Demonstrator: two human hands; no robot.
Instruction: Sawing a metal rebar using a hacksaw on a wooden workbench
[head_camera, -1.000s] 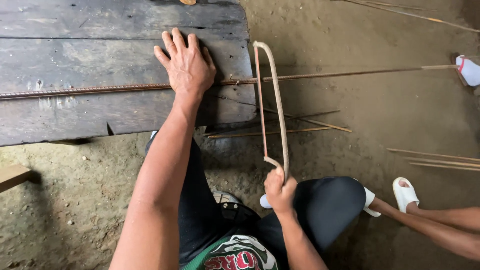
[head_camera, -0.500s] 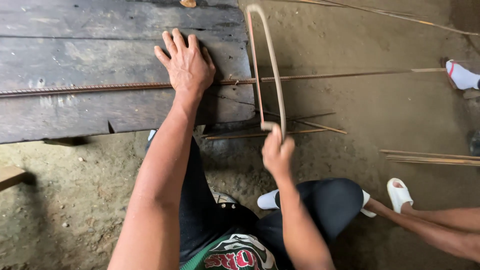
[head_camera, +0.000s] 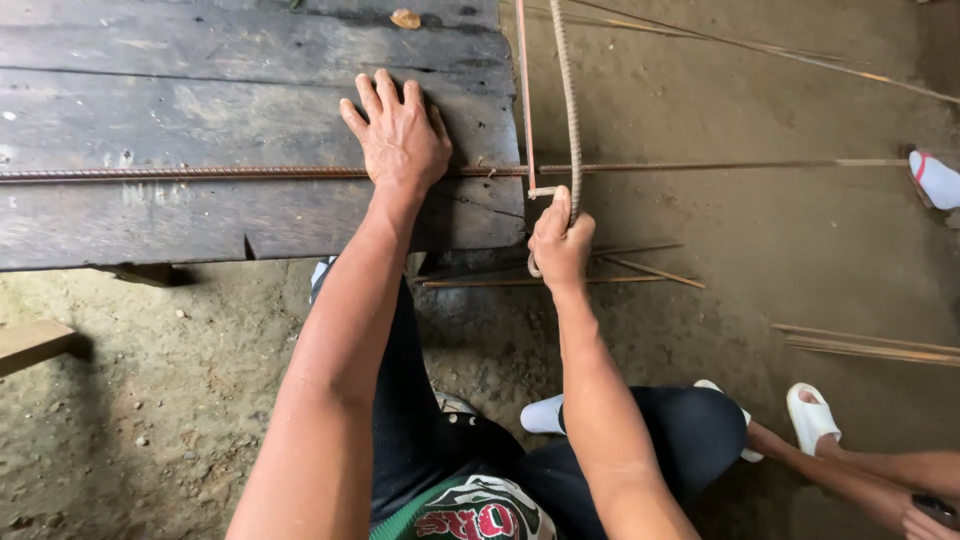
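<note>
Your left hand (head_camera: 400, 135) lies flat and open on the dark wooden counter (head_camera: 200, 100), fingers spread, the palm pressing down on a long ribbed steel bar (head_camera: 180, 173). The hand does not close around the bar; it only rests on top of it. From under your palm the bar runs far to the left along the planks, and to the right it goes past the counter edge and out over the dirt floor (head_camera: 150, 400).

Your right hand (head_camera: 560, 240) is closed in a firm grip on the handle end of a hacksaw (head_camera: 560, 90), whose frame is a bent ribbed rod. From this grip the frame and the thin blade (head_camera: 524, 100) go straight away from you, up to the top edge of the view, so the far end is not seen. The blade crosses the steel bar just beyond your knuckles, close beside the counter edge. I cannot tell if the blade touches the bar or stands a little above it.

Under your right grip, some thinner rods (head_camera: 560, 280) lie on the floor. More thin rods (head_camera: 870, 345) lie well apart to the right. Near them there is the foot of another person in a white sandal (head_camera: 812, 415), and a second white sandal (head_camera: 935, 180) shows at the right edge, close to the far end of the bar.
</note>
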